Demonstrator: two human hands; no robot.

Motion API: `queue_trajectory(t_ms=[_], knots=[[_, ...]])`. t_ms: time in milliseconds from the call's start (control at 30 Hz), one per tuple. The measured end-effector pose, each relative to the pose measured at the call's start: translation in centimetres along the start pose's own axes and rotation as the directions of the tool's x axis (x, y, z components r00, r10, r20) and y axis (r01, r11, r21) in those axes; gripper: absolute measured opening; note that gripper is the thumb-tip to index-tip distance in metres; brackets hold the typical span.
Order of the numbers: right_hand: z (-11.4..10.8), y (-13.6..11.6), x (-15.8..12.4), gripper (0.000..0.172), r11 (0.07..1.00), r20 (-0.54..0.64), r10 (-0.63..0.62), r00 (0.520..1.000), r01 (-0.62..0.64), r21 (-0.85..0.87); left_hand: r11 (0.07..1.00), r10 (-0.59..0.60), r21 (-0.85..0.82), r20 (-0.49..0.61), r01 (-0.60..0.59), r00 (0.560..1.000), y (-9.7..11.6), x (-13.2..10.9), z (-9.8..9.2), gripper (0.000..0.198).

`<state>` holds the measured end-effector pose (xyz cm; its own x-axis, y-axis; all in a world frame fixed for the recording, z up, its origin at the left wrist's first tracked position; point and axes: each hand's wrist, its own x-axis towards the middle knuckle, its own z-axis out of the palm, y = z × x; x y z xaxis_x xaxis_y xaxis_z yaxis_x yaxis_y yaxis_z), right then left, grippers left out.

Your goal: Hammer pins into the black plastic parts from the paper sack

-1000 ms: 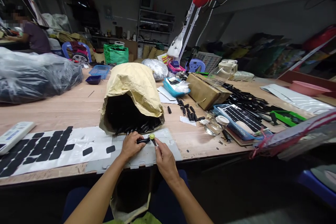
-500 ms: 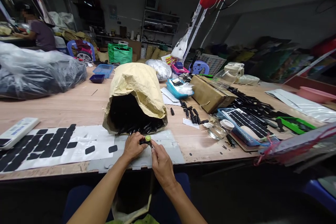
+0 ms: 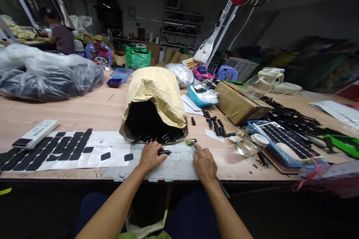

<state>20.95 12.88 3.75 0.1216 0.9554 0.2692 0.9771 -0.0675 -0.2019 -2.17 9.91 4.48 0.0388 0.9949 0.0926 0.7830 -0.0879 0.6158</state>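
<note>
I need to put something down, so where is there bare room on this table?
Widest: bare wood between the plastic bag, yellow sack and white sheet, though a thin stick lies there. Smaller: between the right hand and clear jar. Crowded: around the cardboard box, blue basket and black strips.

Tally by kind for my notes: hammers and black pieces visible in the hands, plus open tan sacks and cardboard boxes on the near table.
Hammer, right hand: 1
Black piece, left hand: 1
Tan sack: 1
Cardboard box: 1
Total: 4
</note>
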Motion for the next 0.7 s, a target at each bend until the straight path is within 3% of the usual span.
queue_trajectory(t_ms=[200, 333, 400, 500, 567, 633, 700], knots=[[1.1, -0.1, 0.6, 0.034, 0.992, -0.097, -0.089, 0.991, 0.080, -0.095, 0.997, 0.073, -0.015, 0.001, -0.073, 0.997, 0.1, 0.1, -0.5, 0.016], [1.1, -0.1, 0.5, 0.036, 0.993, -0.063, -0.083, 0.995, 0.078, -0.084, 0.965, 0.239, -0.118, 0.037, -0.233, 0.970, 2.1, -2.6, -0.8, 0.020], [1.0, -0.2, 0.5, 0.036, 0.993, -0.055, -0.075, 0.996, 0.070, -0.091, 0.929, 0.348, -0.183, 0.125, -0.323, 0.929, 3.2, -5.6, -0.3, 0.023], [0.9, -0.3, 0.5, 0.037, 0.992, -0.052, -0.076, 0.996, 0.071, -0.103, 0.875, 0.481, -0.231, 0.322, -0.425, 0.815, 3.4, -10.9, 1.7, 0.028], [0.8, -0.4, 0.4, 0.037, 0.992, -0.053, -0.078, 0.996, 0.072, -0.105, 0.913, 0.405, -0.234, 0.414, -0.335, 0.815, 2.2, -13.5, 3.8, 0.028], [0.8, -0.4, 0.4, 0.037, 0.992, -0.056, -0.074, 0.996, 0.068, -0.104, 0.984, 0.140, -0.165, 0.467, -0.070, 0.873, 0.1, -14.6, 5.9, 0.024], [0.9, -0.5, 0.4, 0.036, 0.993, -0.061, -0.071, 0.996, 0.064, -0.103, 0.977, -0.142, -0.067, 0.496, 0.201, 0.857, -2.1, -14.4, 7.5, 0.024]])
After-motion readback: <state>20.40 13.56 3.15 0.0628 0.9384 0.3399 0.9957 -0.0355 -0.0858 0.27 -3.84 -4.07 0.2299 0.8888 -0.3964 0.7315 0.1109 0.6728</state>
